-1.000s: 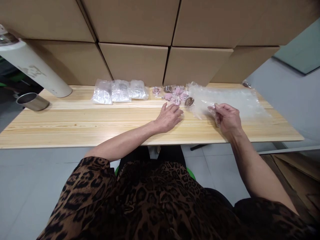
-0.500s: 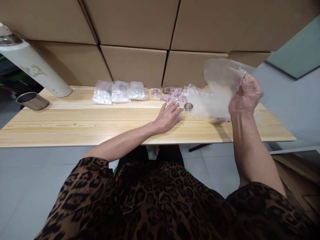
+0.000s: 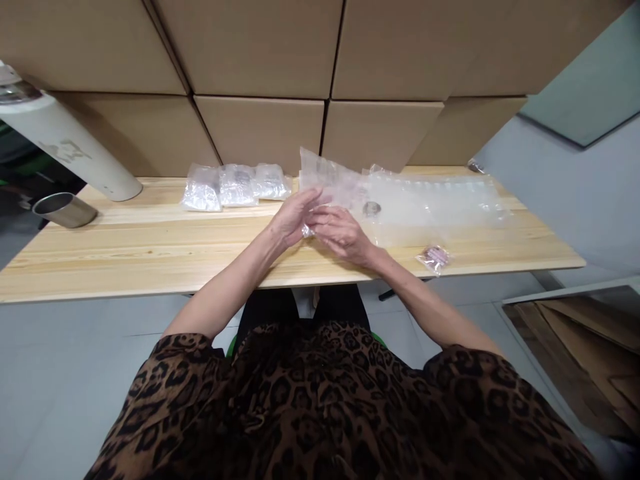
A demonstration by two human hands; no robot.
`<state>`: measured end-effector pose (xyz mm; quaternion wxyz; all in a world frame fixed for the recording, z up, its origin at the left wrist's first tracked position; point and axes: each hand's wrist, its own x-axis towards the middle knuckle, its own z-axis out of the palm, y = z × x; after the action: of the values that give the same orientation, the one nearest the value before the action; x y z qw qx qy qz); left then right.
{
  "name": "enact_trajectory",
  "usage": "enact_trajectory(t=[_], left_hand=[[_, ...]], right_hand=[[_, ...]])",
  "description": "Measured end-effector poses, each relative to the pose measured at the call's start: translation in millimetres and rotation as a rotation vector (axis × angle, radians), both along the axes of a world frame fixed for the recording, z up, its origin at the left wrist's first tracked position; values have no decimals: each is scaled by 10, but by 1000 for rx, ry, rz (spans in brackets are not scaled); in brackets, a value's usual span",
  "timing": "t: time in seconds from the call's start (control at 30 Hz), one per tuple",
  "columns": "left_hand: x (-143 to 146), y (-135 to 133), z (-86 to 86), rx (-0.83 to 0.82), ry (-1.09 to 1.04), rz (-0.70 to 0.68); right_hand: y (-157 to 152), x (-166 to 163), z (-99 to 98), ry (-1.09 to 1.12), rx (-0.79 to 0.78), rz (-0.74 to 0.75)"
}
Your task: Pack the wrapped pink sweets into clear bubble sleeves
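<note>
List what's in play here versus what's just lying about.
In play: left hand and right hand holding a clear bag; stack of empty bags; round badge seen through the plastic.
Lying about: three filled bags, small pink packet, white flask, steel cup, cardboard boxes.

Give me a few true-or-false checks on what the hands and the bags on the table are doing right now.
1. The left hand and right hand meet at a clear plastic bag, raised off the table. True.
2. The metal cup stands at the table's right end. False: it is at the left end, beside the white bottle.
3. Three filled small bags lie in a row at the back, apart from both hands. True.
4. The small pink packet is in the right hand. False: it lies alone near the front edge, to the right of the hands.
</note>
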<state>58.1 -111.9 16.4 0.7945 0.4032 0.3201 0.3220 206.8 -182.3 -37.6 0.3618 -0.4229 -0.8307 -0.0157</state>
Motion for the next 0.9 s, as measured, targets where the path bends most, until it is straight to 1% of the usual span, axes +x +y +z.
enact_trajectory(t=[0.1, 0.17, 0.2, 0.23, 0.27, 0.33, 0.37, 0.4, 0.43, 0.47, 0.53, 0.57, 0.63, 0.7, 0.77, 0.83, 0.87, 0.9], left_hand=[[-184, -58, -59, -2, 73, 122], [-373, -99, -123, 73, 68, 182], [-490, -117, -157, 127, 58, 220], [-617, -131, -190, 186, 54, 271], [-750, -142, -221, 234, 55, 334], [-1021, -161, -276, 306, 65, 446], [-1149, -173, -297, 325, 89, 493], [-1269, -189, -312, 333, 126, 537], [-1379, -210, -321, 330, 168, 565], [-1479, -238, -323, 323, 209, 584], [-1650, -300, -316, 306, 295, 575], [-1723, -328, -313, 308, 337, 559], [-1853, -359, -324, 332, 440, 544], [-1972, -350, -367, 376, 576, 573], [-2085, -317, -432, 434, 772, 598], [-2172, -292, -486, 560, 1007, 614], [-2193, -295, -501, 671, 1117, 648], [-2191, -312, -504, 816, 1194, 703]], right_hand=[[-161, -194, -64, -57, -43, 29], [-374, -216, -47, -89, -48, 8], [-504, -184, -36, -87, -23, -40], [-642, -121, -30, -71, 24, -126], [-783, -29, -35, -44, 90, -251], [-1058, 228, -86, 15, 240, -596], [-1184, 379, -134, 35, 286, -775], [-1297, 532, -194, 44, 295, -926], [-1394, 677, -260, 46, 255, -1024], [-1472, 806, -327, 43, 179, -1053], [-1571, 994, -445, 38, 11, -990], [-1594, 1052, -486, 41, -44, -944], [-1604, 1115, -531, 60, -91, -901], [-1593, 1161, -543, 76, -103, -912], [-1580, 1228, -545, 79, -113, -922], [-1565, 1305, -537, 91, -88, -937], [-1553, 1330, -522, 116, -58, -944], [-1534, 1332, -494, 165, -29, -947]])
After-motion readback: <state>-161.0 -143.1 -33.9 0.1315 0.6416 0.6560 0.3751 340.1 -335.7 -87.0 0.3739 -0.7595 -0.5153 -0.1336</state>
